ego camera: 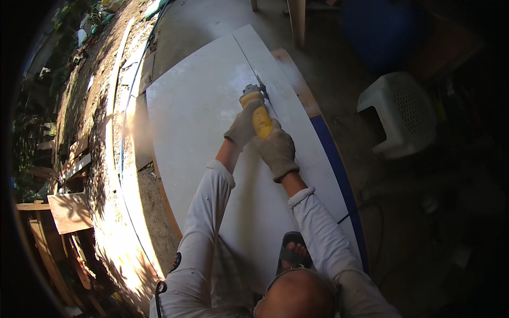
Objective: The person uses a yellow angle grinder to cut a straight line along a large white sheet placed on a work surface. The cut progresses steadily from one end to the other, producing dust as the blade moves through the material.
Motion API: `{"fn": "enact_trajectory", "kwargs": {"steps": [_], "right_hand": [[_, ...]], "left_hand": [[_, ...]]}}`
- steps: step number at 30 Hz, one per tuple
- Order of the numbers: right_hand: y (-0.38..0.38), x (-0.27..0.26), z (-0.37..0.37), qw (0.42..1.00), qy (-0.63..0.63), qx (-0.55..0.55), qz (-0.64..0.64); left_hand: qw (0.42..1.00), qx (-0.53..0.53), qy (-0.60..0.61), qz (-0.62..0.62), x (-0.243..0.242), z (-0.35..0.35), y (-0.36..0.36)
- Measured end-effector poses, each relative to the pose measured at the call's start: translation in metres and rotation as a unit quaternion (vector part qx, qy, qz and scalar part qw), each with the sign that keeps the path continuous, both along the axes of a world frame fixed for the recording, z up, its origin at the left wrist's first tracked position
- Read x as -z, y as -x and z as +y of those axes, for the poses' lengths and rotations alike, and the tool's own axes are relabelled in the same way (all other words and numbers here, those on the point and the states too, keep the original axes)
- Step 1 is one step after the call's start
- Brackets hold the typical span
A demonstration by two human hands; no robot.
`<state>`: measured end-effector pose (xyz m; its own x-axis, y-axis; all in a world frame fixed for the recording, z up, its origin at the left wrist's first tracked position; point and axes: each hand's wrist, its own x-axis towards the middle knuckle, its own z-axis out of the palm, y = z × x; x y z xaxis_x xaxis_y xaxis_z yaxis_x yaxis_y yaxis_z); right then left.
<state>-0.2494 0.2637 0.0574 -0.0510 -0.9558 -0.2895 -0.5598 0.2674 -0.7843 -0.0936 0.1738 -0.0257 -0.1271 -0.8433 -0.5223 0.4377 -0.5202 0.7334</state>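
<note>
My left hand (243, 124), in a grey work glove, grips the front of a yellow angle grinder (261, 118) near its metal head. Around the rear of the same grinder's body is my right hand (277, 151), gloved alike. The grinder's disc (262, 87) stands upright on a dark straight line in a large white sheet (199, 111). This line runs from the disc to the sheet's far edge. Pale dust hangs over the sheet. A sandalled foot (295, 254) is on the sheet, close to my right forearm.
Under the sheet's right side show a wooden board (296, 81) and a blue strip (334, 155). A light plastic stool (405, 115) lies on its side at the right. A dark cable (344, 218) crosses the right edge. At the left are a blue hose (131, 87) and scrap wood (75, 165).
</note>
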Motion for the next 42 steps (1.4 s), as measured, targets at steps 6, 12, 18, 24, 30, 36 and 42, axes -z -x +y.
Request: {"fn": "enact_trajectory", "kwargs": {"steps": [6, 12, 18, 24, 30, 36, 42], "right_hand": [[0.006, 0.0, 0.016, 1.0, -0.012, 0.0, 0.002], [0.014, -0.001, 0.029, 1.0, -0.013, -0.004, 0.0], [0.018, 0.0, 0.048, 1.0, -0.004, 0.005, 0.0], [0.023, 0.0, 0.059, 1.0, -0.009, 0.007, -0.007], [0.03, -0.004, 0.071, 1.0, -0.015, -0.017, 0.016], [0.032, -0.008, 0.073, 1.0, -0.012, -0.01, 0.023], [0.031, -0.009, 0.074, 1.0, -0.017, -0.002, 0.024]], "left_hand": [[0.994, 0.038, 0.079, -0.061, 0.015, 0.009, 0.002], [1.0, -0.004, -0.027, 0.016, -0.002, 0.026, 0.014], [1.0, -0.011, -0.002, -0.005, -0.006, 0.047, 0.026], [1.0, -0.004, -0.013, -0.005, -0.002, 0.058, 0.027], [0.999, -0.011, -0.026, 0.035, 0.005, 0.068, 0.031], [0.999, -0.015, -0.033, 0.036, -0.004, 0.072, 0.037], [1.0, -0.014, -0.02, 0.02, -0.01, 0.075, 0.041]]}}
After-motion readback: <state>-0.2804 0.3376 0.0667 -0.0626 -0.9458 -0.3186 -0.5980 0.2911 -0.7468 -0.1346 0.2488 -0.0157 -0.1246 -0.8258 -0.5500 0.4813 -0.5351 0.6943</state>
